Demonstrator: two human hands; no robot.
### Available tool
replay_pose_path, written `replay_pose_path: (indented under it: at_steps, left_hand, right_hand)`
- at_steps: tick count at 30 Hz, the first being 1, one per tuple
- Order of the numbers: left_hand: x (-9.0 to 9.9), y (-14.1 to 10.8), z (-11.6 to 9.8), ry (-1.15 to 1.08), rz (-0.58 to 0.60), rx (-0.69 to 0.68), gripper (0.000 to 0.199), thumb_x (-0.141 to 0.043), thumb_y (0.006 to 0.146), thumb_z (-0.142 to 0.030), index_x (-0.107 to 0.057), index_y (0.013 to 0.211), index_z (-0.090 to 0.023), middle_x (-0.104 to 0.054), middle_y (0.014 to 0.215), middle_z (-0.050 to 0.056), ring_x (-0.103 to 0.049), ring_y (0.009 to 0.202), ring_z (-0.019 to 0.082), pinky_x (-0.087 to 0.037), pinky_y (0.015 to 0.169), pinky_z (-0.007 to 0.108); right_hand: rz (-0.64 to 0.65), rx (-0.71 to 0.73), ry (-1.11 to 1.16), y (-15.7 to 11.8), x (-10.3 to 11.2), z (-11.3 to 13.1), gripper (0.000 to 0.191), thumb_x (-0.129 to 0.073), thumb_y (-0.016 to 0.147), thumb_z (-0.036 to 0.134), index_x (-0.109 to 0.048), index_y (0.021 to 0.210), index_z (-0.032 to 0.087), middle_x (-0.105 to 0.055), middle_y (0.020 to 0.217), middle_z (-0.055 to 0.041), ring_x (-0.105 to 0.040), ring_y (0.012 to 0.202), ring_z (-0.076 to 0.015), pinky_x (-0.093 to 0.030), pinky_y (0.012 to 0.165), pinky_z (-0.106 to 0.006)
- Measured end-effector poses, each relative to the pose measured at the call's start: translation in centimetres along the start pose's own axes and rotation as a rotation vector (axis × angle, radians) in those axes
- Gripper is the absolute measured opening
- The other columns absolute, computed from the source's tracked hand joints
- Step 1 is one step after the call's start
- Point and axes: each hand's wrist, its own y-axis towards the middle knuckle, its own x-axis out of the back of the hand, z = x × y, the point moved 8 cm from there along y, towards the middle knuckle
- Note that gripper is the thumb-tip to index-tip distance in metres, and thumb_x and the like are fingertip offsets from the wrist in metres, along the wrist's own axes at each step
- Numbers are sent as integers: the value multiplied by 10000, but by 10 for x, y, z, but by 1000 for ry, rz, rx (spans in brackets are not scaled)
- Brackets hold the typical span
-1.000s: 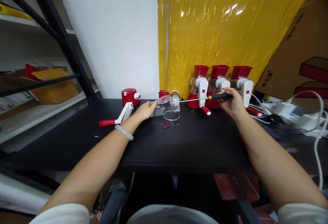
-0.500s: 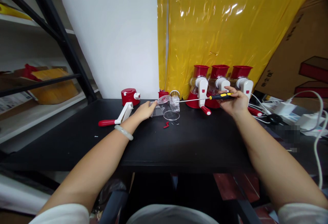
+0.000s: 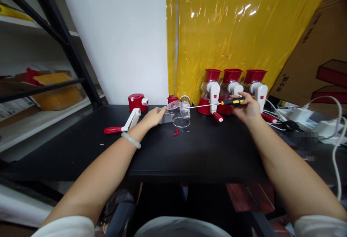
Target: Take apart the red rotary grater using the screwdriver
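My left hand is closed on the left end of a clear plastic grater body, which lies on its side on the black table. In my right hand is a screwdriver with a black and yellow handle. Its long shaft points left, and the tip reaches the right end of the clear body; exactly where it sits inside is hard to see. A small red plastic piece and tiny bits lie just in front of the body.
A red base and a white crank with a red handle lie to the left. Three assembled red rotary graters stand at the back right. White chargers and cables crowd the right side. A metal shelf rises at left.
The fingers of my right hand have shifted slightly on the screwdriver handle, which sits a little farther left. My left hand and the clear body have hardly moved.
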Motion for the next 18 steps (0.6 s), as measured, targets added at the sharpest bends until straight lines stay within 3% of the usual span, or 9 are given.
replay_pose_path:
  at_steps: [11, 16, 18]
  left_hand:
    - [1, -1, -2, 22, 10, 7, 672, -262, 894, -711, -611, 1017, -150, -704, 1067, 170, -676, 942, 280, -479, 707, 341]
    - [1, -2, -2, 10, 4, 12, 660, -282, 893, -704, -617, 1015, -149, -709, 1041, 175, -676, 922, 283, -477, 701, 348]
    - [1, -2, -2, 6, 2, 7, 657, -286, 893, -703, -619, 1019, -151, -708, 1051, 175, -675, 928, 286, -478, 708, 353]
  right_hand:
    - [42, 72, -55, -8, -10, 6, 220, -537, 543, 144, -551, 744, 230, -666, 691, -12, -673, 738, -199, -578, 603, -346]
    - [24, 127, -88, -5, -8, 8, 80, -595, 673, 288, -551, 711, 233, -620, 622, -5, -656, 663, -190, -560, 572, -332]
    - [-34, 137, -118, 1, -3, 6, 164, -596, 731, 377, -536, 678, 235, -583, 577, -2, -645, 623, -193, -550, 535, -329]
